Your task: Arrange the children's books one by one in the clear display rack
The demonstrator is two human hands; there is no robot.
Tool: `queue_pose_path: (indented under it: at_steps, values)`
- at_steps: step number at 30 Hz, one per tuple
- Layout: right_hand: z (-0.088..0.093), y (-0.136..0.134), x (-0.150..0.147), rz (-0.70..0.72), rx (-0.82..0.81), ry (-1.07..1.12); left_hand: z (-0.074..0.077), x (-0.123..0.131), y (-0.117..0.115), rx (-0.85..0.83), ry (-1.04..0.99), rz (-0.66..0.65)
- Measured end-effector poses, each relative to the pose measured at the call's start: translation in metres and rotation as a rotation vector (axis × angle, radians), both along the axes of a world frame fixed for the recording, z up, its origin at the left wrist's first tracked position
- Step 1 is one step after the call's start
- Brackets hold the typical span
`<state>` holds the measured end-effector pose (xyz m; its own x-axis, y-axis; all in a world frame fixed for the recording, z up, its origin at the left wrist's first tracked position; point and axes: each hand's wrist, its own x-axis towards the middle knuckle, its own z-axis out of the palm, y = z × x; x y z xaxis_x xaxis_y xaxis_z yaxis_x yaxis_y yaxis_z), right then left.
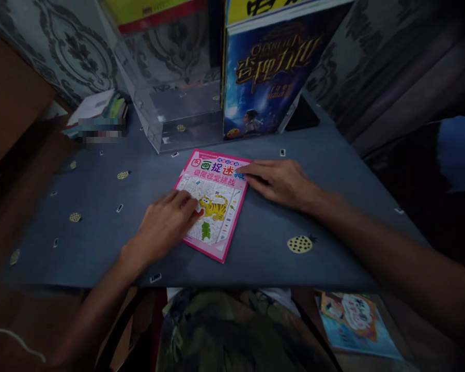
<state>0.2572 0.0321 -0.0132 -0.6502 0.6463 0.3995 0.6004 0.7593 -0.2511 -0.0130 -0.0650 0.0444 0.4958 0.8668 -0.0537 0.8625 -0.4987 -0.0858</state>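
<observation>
A pink picture book (pixel 216 240) with a yellow cartoon tiger on its cover lies closed and slightly turned on the blue tablecloth. My left hand (pixel 165 219) is at the book's left edge, its fingers curled onto the cover and holding it. At the upper right corner, my right hand (pixel 284 181) grips the book's edge, fingertips over the printed title. Its thumb is close to the right edge. The undersides of both hands are hidden.
A clear acrylic book stand (pixel 158 135) holds upright books, among them a dark blue one (pixel 263 77). Behind it lies a black flat object (pixel 304 114). A stack of books (pixel 96 108) sits at the back left. Another book (pixel 356 323) lies below the table's front edge.
</observation>
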Motion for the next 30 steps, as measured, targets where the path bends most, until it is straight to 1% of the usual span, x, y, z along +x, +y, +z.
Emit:
queue_pose_path:
  at_steps: [2,4,6,9,11,14,17,21,25,30]
  values:
    - [-0.001,-0.01,-0.008,0.089,-0.044,0.066,-0.006,-0.002,-0.017,0.013,-0.132,-0.162]
    - [0.0,-0.023,-0.018,0.183,-0.12,0.156,-0.012,-0.004,-0.032,0.031,-0.211,-0.265]
    - [0.004,-0.035,-0.027,0.285,-0.254,0.235,-0.016,-0.004,-0.043,0.058,-0.224,-0.3]
    - [0.011,-0.05,-0.038,0.429,-0.48,0.3,-0.02,-0.001,-0.051,0.11,-0.212,-0.318]
    - [0.014,-0.055,-0.041,0.492,-0.573,0.317,-0.022,0.002,-0.052,0.139,-0.22,-0.348]
    - [0.016,-0.057,-0.041,0.544,-0.654,0.315,-0.022,0.006,-0.051,0.191,-0.247,-0.385]
    - [0.015,-0.056,-0.04,0.567,-0.69,0.312,-0.021,0.008,-0.05,0.221,-0.257,-0.413]
    - [0.014,-0.054,-0.038,0.597,-0.685,0.314,-0.022,0.008,-0.048,0.241,-0.273,-0.452]
    - [0.014,-0.054,-0.038,0.604,-0.691,0.31,-0.023,0.006,-0.047,0.217,-0.306,-0.461]
    - [0.015,-0.053,-0.036,0.609,-0.715,0.297,-0.02,0.006,-0.046,0.171,-0.299,-0.447]
